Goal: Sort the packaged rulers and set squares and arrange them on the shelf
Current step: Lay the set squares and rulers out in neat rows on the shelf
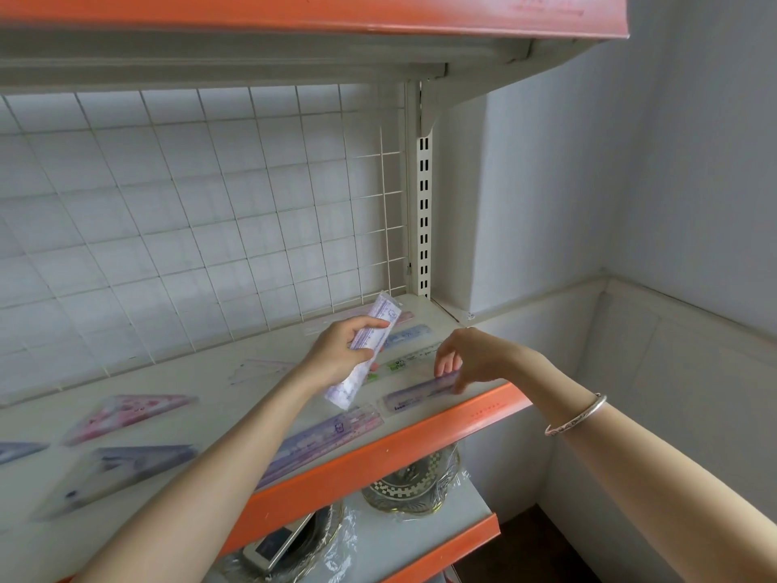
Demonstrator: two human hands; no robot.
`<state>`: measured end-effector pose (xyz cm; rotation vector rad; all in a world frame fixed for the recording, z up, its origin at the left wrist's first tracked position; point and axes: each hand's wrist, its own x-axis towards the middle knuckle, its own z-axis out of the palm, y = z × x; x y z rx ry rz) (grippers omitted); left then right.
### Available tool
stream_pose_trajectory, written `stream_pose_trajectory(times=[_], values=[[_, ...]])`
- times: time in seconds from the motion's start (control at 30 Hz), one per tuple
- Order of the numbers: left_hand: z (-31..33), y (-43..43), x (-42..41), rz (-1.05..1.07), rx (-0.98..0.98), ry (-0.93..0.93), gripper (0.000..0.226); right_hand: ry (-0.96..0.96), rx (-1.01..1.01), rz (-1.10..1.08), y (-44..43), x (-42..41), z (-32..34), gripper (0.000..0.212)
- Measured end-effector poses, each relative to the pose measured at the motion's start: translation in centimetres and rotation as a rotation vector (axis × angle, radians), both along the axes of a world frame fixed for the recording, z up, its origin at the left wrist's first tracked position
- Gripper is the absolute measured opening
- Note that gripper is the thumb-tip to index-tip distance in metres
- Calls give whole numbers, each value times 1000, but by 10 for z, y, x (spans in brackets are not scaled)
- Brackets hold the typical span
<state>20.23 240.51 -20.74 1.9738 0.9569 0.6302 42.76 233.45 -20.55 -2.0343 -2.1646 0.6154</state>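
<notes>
My left hand (340,355) grips a purple packaged ruler (370,351), tilted up above the shelf (202,372). My right hand (462,359) hovers over the shelf's right end, its fingertips touching a purple packaged ruler (416,396) that lies along the front edge. Behind it lie a green-labelled ruler (403,363), a blue one (410,335) and a pink one at the back. Another purple ruler (319,439) lies along the front edge under my left forearm. Pink (126,416) and blue-purple (122,469) set square packs lie at the left.
A white wire grid (189,212) backs the shelf and an orange-edged shelf (294,18) hangs overhead. The lower shelf (420,536) holds wrapped metal dishes (414,481) and a phone-like item (273,549). A wall closes off the right.
</notes>
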Motion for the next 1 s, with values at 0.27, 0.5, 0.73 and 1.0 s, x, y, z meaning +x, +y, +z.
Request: stream_pose_trajectory(times=[0.27,0.5,0.73,1.0], values=[[3,-1,-3,4,-17,22,45,207,610,-10,5,-28,-4,44],[5,-6,-5,0,-110,14,51,147,721,88,8,-36,-8,49],[9,-9,-5,6,-177,-21,48,55,732,136,5,-39,-5,37],[5,-8,-8,-21,-176,-3,47,23,682,155,6,-38,-6,36]])
